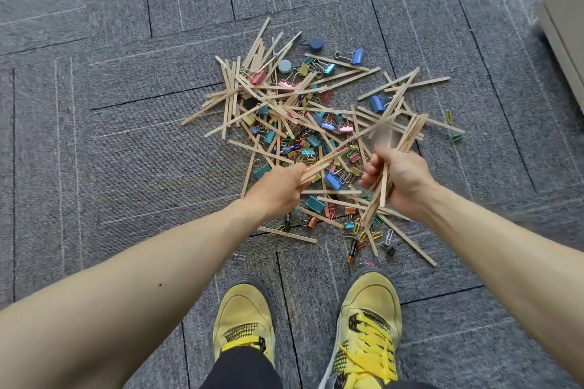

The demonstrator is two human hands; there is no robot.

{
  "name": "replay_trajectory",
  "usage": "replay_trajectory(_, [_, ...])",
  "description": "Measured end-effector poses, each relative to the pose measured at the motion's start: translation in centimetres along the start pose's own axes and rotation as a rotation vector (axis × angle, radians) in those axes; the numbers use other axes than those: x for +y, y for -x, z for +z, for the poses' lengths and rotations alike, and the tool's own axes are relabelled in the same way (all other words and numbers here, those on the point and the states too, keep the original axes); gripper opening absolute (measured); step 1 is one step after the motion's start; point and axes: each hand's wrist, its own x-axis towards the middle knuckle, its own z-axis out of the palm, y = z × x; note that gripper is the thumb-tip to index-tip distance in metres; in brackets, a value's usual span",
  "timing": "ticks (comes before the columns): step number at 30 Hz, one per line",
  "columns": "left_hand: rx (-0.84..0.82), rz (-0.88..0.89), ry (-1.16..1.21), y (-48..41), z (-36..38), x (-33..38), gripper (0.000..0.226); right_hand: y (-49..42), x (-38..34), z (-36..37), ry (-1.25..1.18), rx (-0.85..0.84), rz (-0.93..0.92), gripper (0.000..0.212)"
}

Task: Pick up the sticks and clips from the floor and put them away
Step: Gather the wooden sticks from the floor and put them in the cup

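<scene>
The sticks (284, 98) lie crisscrossed in a heap on the carpeted floor (126, 104), tangled with coloured clips (316, 144). My right hand (399, 180) grips a thick bundle (410, 136) of sticks above the heap, fingers (373, 172) wrapped round its middle; the top of it is blurred. My left hand (278, 189) pinches a few more by their near ends, fingers curled round them. A battery (352, 251) lies near my yellow shoes (243, 319).
</scene>
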Motion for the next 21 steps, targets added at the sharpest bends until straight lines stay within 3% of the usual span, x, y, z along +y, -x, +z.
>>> replay_trajectory(3, [-0.065,0.052,-0.118,-0.2,0.0,-0.2,0.011,-0.1,0.4,-0.4,-0.039,0.012,0.008,0.034])
replay_trajectory(7, [-0.118,0.096,-0.221,-0.4,0.2,-0.3,0.025,-0.5,0.7,-1.1,-0.052,0.006,0.026,0.034])
replay_trajectory(12, [-0.112,0.155,-0.239,-0.2,0.3,0.5,0.064,-0.3,1.0,-1.3,-0.025,0.020,0.029,0.036])
replay_trajectory(18, [-0.063,0.164,-0.359,-0.7,0.0,0.6,0.019,-0.3,1.4,-2.0,0.230,0.034,-0.031,0.031])
replay_trajectory(21, [-0.091,0.125,-0.392,-0.7,-0.3,0.0,0.009,-0.6,2.0,-2.7,0.533,0.020,-0.137,0.031])
